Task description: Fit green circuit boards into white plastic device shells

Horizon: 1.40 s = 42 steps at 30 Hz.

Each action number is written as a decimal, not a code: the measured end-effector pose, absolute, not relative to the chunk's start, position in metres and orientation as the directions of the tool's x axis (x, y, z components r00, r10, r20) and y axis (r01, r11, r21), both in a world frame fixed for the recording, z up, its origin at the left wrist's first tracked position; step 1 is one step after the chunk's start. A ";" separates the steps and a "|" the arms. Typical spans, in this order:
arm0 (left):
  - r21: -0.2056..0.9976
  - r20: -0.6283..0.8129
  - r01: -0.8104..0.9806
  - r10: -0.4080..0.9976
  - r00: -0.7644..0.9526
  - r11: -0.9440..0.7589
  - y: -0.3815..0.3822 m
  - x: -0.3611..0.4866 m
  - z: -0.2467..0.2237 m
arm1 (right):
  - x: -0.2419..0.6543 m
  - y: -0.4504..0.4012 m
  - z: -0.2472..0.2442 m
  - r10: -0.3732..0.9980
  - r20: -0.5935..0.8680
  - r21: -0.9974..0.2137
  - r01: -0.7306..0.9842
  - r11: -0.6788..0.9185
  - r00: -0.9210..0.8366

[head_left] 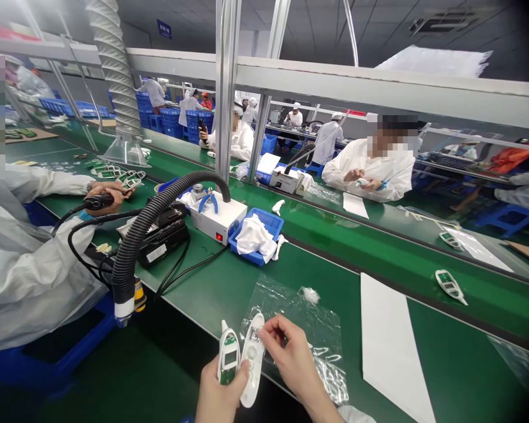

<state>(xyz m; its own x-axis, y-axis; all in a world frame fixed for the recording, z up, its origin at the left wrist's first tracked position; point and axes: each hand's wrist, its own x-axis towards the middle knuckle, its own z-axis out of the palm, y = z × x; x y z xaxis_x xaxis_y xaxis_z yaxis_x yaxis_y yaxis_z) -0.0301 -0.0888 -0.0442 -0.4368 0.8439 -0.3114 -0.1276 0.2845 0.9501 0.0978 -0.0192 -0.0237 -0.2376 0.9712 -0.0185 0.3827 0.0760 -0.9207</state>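
Note:
My left hand is closed around an ear thermometer body, whose green circuit board and display frame face up. Under the same thumb it also holds a long white thermometer cover, side by side with the body. My right hand pinches thumb and forefinger at the cover's upper right edge, by its shiny window area. Whether a small part sits in that pinch is hidden. Behind the hands lies a clear plastic bag with a small clump of white material on it.
White paper lies at the right. A thermometer half rests on the green belt. Further left stand a blue basket with white cloths, a white box and a black hose. Co-workers sit left and opposite.

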 end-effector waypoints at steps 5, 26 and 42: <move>0.943 -0.331 -0.156 0.837 -0.436 0.292 -0.090 -0.030 -0.039 | 0.096 -0.029 -0.029 0.974 -0.038 -0.970 0.243 0.018 -0.222; 0.814 -0.462 -0.570 0.721 -0.517 0.113 -0.113 -0.100 -0.062 | -0.015 -0.059 -0.065 0.846 -0.265 -0.905 -0.182 -0.384 -0.463; 0.750 -0.498 -0.657 0.583 -0.642 -0.082 -0.112 -0.199 -0.091 | -0.142 -0.056 -0.090 0.670 -0.402 -0.777 -0.155 -0.610 -0.624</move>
<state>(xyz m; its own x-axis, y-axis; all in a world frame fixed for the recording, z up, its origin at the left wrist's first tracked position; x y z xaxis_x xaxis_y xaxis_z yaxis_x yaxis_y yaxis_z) -0.1987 -0.1121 -0.0910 -0.6419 0.5827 -0.4985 -0.6566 -0.0819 0.7498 -0.1418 -0.0555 -0.0903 -0.6245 0.6699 -0.4016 -0.1551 -0.6103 -0.7769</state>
